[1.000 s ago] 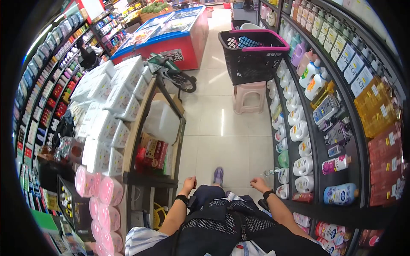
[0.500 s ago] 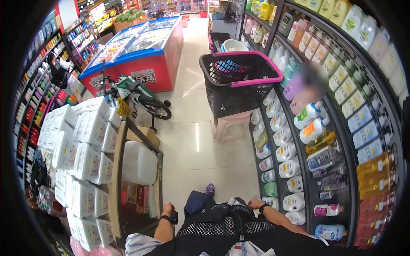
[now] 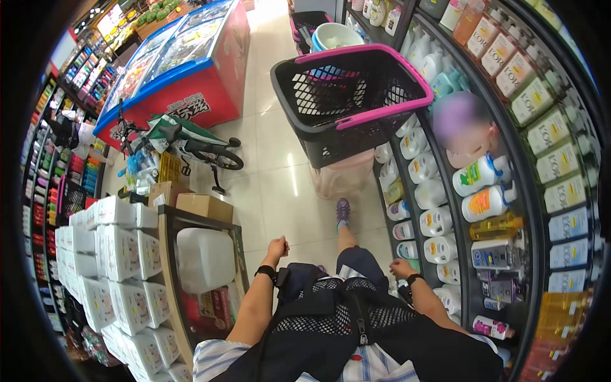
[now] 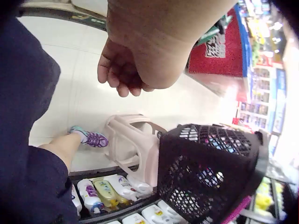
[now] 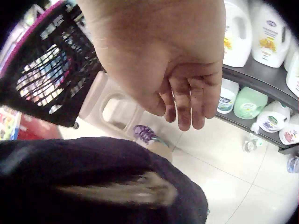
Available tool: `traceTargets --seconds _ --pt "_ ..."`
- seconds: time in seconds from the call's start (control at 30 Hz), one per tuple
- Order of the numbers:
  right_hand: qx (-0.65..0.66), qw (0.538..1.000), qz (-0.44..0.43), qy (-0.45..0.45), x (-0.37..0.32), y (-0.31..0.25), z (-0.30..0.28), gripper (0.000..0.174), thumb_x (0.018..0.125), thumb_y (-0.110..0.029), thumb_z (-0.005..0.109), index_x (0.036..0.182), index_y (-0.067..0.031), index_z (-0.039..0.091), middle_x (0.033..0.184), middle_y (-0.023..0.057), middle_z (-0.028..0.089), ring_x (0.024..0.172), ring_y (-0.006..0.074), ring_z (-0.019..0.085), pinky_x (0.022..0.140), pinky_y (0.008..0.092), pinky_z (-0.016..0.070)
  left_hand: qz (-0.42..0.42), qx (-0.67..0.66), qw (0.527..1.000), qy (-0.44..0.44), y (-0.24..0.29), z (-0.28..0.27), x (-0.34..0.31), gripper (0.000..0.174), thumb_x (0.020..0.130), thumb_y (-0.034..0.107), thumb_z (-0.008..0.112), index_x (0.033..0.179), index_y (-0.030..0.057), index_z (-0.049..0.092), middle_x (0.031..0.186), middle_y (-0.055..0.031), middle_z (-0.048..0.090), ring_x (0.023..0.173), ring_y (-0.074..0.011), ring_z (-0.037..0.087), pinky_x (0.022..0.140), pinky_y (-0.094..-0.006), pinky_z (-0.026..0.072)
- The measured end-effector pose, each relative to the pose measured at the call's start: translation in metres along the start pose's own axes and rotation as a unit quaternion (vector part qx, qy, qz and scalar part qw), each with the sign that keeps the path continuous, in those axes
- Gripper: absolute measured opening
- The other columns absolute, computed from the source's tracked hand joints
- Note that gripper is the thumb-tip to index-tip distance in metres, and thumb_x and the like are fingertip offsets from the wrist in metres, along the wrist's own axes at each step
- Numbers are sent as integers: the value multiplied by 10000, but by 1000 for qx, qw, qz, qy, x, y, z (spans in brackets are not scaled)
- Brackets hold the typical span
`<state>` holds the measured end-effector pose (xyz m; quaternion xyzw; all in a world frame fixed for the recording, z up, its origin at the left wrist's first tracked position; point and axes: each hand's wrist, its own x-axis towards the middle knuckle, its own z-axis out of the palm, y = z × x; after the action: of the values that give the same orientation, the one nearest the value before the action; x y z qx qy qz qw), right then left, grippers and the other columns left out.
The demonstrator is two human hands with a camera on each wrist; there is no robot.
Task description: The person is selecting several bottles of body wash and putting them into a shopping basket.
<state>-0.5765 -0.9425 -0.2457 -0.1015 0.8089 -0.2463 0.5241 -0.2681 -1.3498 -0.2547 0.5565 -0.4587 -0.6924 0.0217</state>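
Left hand [image 3: 276,248] and right hand [image 3: 401,268], fingers loosely curled, hold nothing; the black mesh basket [image 3: 324,145] has a pink handle [image 3: 388,114].

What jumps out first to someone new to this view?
Probably the black shopping basket with the magenta handle, up on a pale pink plastic stool ahead. Next, the red chest freezer with blue trim, farther off to the left, and the small bicycle before it. White bottles line the right-hand shelves.
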Motion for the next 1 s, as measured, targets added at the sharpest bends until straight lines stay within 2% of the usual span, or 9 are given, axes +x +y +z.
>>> traceTargets --seconds 0.2,0.3,0.4,0.47,0.57,0.63,0.77,0.9,1.0 --pt "71 989 117 -63 42 -30 -66 179 881 -145 580 981 0 613 858 133 680 641 225 646 512 348 497 309 58 933 174 177 23 72 537 1009 370 378 636 30 561 537 -62 543 484 -155 511 505 -319 430" --pt "233 969 73 -44 85 -62 -106 127 878 -118 558 908 2 586 754 118 638 612 216 627 513 319 496 305 27 907 290 304 53 72 382 963 372 532 989 -9 553 805 -99 622 675 -152 557 601 -320 459" --pt "282 959 -11 -42 124 -142 -156 183 911 -183 500 833 -41 586 672 59 608 571 162 592 527 283 469 351 61 874 331 397 74 102 726 816 450 708 1232 -94 468 1130 -256 599 1072 -322 597 911 -377 468" --pt "281 952 -44 -111 104 -235 -194 226 937 -248 531 839 -53 594 656 37 588 579 147 578 546 274 457 300 163 879 334 439 92 102 726 746 341 729 1268 -78 448 1164 -284 593 1099 -384 588 922 -405 464" --pt "307 915 -142 -221 74 -360 -237 249 986 -232 497 822 -53 554 684 37 553 629 147 534 605 267 432 217 242 894 310 449 85 115 641 743 237 687 1266 -55 458 1067 -294 631 1022 -414 616 886 -431 484" --pt "487 792 -228 -288 65 -428 -247 252 993 -226 476 800 -67 502 657 22 493 614 134 477 586 261 397 231 267 864 358 447 95 98 586 739 191 659 1242 -43 473 970 -292 652 951 -436 628 850 -466 496" --pt "663 608 -151 -410 93 -551 -267 199 993 -168 443 819 -72 446 674 16 381 632 140 387 617 275 359 217 284 851 386 444 102 94 543 751 192 656 1210 -37 480 964 -279 658 923 -441 633 823 -475 504" --pt "676 578 -171 -424 201 -640 -239 122 958 -97 505 882 -4 524 750 41 460 712 167 442 671 305 411 228 288 841 397 448 109 84 534 767 174 654 1222 -33 466 968 -284 656 904 -442 635 807 -481 505" --pt "764 601 -108 -210 316 -660 -167 87 901 -90 559 877 -12 588 850 91 624 846 215 599 817 336 506 170 303 849 398 459 116 74 531 769 163 654 1225 -29 461 952 -277 658 902 -437 635 804 -479 504"
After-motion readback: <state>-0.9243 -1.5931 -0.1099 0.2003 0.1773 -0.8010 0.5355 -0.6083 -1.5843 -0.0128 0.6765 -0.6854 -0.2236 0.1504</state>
